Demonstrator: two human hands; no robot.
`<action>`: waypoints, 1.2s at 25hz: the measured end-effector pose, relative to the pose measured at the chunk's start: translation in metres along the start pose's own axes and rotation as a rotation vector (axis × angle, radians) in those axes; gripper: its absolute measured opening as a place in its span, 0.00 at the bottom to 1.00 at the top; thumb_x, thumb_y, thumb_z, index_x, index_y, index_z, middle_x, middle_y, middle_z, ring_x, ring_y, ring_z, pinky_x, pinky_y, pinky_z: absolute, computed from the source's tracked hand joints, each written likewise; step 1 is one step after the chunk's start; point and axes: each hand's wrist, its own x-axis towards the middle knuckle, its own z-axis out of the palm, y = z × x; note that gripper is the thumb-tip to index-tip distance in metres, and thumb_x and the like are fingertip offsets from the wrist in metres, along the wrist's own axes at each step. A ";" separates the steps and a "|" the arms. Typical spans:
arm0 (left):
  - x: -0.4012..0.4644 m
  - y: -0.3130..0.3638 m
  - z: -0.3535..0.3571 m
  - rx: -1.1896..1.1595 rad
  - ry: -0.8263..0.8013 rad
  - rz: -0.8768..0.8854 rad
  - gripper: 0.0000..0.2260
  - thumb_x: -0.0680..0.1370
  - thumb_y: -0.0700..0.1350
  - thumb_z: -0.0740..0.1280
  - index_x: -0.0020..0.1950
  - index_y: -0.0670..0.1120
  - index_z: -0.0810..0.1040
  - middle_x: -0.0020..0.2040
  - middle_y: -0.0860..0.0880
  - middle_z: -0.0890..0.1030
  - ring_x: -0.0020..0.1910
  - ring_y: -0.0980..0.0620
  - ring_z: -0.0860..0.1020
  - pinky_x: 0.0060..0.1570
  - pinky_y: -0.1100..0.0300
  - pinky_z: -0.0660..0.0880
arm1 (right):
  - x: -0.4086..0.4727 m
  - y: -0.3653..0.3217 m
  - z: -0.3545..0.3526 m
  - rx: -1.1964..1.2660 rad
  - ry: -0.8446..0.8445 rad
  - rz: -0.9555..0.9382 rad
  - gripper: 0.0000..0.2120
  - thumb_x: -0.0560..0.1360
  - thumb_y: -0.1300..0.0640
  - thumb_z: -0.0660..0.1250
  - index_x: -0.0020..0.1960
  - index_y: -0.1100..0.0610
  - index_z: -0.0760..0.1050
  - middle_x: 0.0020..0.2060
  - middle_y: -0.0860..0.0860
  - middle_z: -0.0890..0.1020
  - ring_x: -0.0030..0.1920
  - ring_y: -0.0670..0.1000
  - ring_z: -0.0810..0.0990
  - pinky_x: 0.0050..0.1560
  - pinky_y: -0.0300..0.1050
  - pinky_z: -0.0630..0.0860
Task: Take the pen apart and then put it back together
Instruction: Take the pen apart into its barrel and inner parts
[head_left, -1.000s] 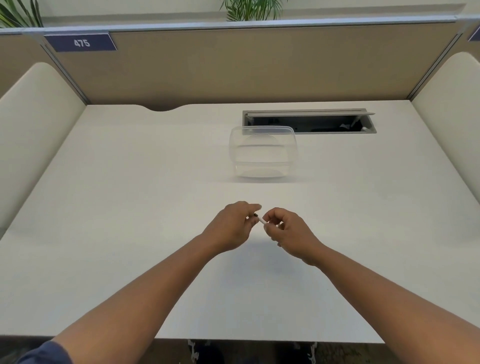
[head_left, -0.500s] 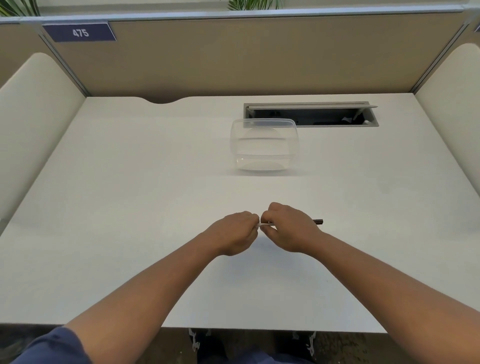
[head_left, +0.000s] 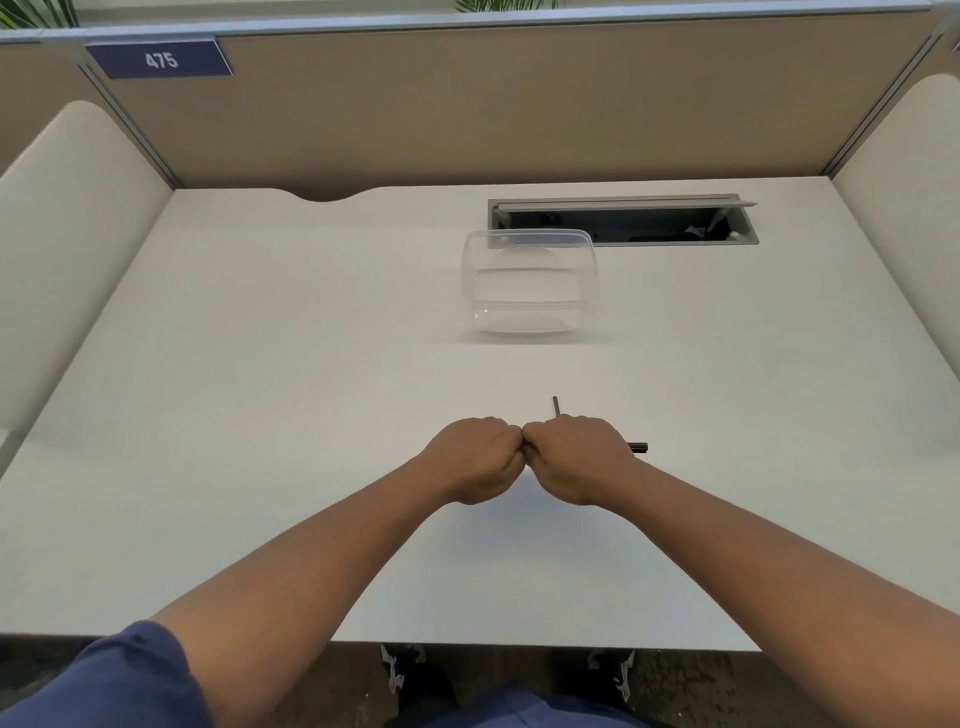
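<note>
Both my fists meet knuckle to knuckle over the middle of the white desk (head_left: 260, 415). My right hand (head_left: 576, 457) is curled round the pen; a dark end of the pen (head_left: 638, 447) sticks out past its right side. A thin dark rod (head_left: 556, 406) pokes up from behind the same hand, toward the far side. My left hand (head_left: 475, 457) is curled tight against the right one; what it grips is hidden inside the fingers.
A clear plastic container (head_left: 530, 280) stands beyond my hands, nothing visible in it. Behind it an open cable hatch (head_left: 623, 221) is set into the desk. Tan partition walls and cream side panels enclose the desk on three sides.
My hands have closed together into touching fists. The white piece seen between my fingers earlier is hidden now. A thin dark rod now shows behind my right hand.
</note>
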 end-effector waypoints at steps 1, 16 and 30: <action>0.000 0.001 0.001 0.009 0.010 0.003 0.13 0.83 0.46 0.53 0.43 0.42 0.71 0.41 0.43 0.79 0.41 0.42 0.75 0.42 0.47 0.73 | -0.001 -0.001 0.001 0.010 -0.002 0.007 0.10 0.82 0.52 0.52 0.44 0.51 0.65 0.40 0.52 0.79 0.37 0.57 0.75 0.36 0.48 0.66; 0.004 0.004 0.004 -0.049 0.016 0.036 0.11 0.82 0.44 0.54 0.41 0.45 0.69 0.38 0.47 0.75 0.39 0.44 0.72 0.39 0.51 0.69 | -0.011 -0.001 0.008 0.061 0.022 0.050 0.13 0.84 0.50 0.50 0.49 0.53 0.70 0.39 0.51 0.79 0.39 0.58 0.75 0.36 0.48 0.65; 0.006 0.004 0.015 -1.599 0.289 -0.363 0.07 0.81 0.42 0.69 0.53 0.39 0.82 0.41 0.44 0.83 0.39 0.48 0.78 0.44 0.59 0.79 | -0.005 -0.003 0.015 0.951 0.048 0.265 0.11 0.84 0.53 0.56 0.52 0.54 0.76 0.48 0.48 0.85 0.42 0.47 0.84 0.44 0.46 0.79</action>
